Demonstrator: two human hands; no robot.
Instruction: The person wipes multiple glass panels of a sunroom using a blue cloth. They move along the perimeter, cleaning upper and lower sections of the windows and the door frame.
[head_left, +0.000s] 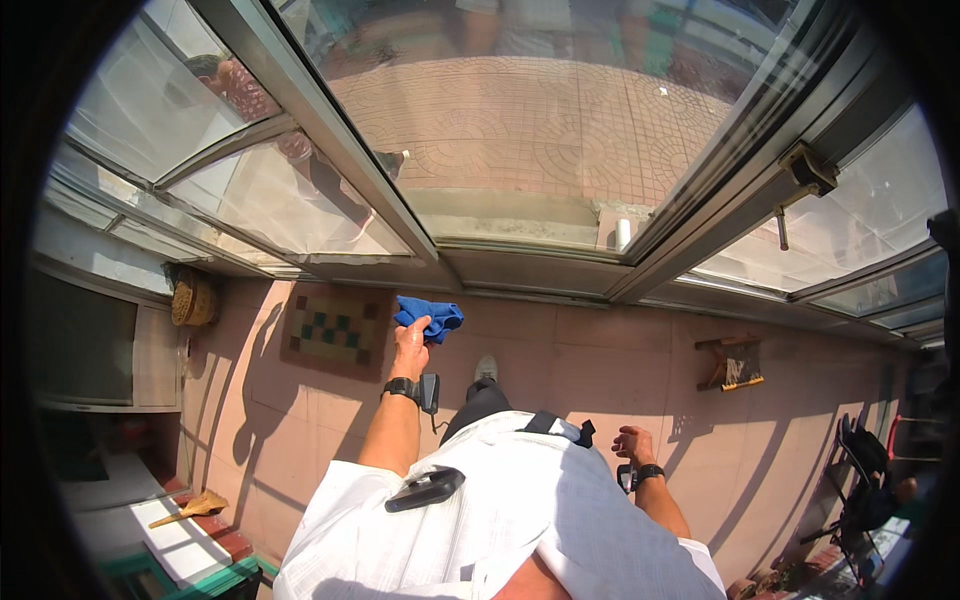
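Observation:
My left hand (412, 345) grips a crumpled blue cloth (429, 318) between thumb and fingers, held out over the tiled floor. Ahead of it stands a glazed metal-framed door (525, 150), its lower panel (536, 278) a short way past the cloth. Low at my right side, my right hand (636, 444) hangs with its fingers loosely bent and nothing visible in it. Both wrists carry black strapped devices. A black device (425, 489) is fixed to my white shirt (517, 510).
A patterned mat (337, 330) lies left of the cloth. A small wooden folding stool (731, 363) stands at right. A metal latch (808, 171) juts from the frame. Beyond the left panes is a person (251, 90). A hand broom (191, 508) rests on a white ledge at lower left.

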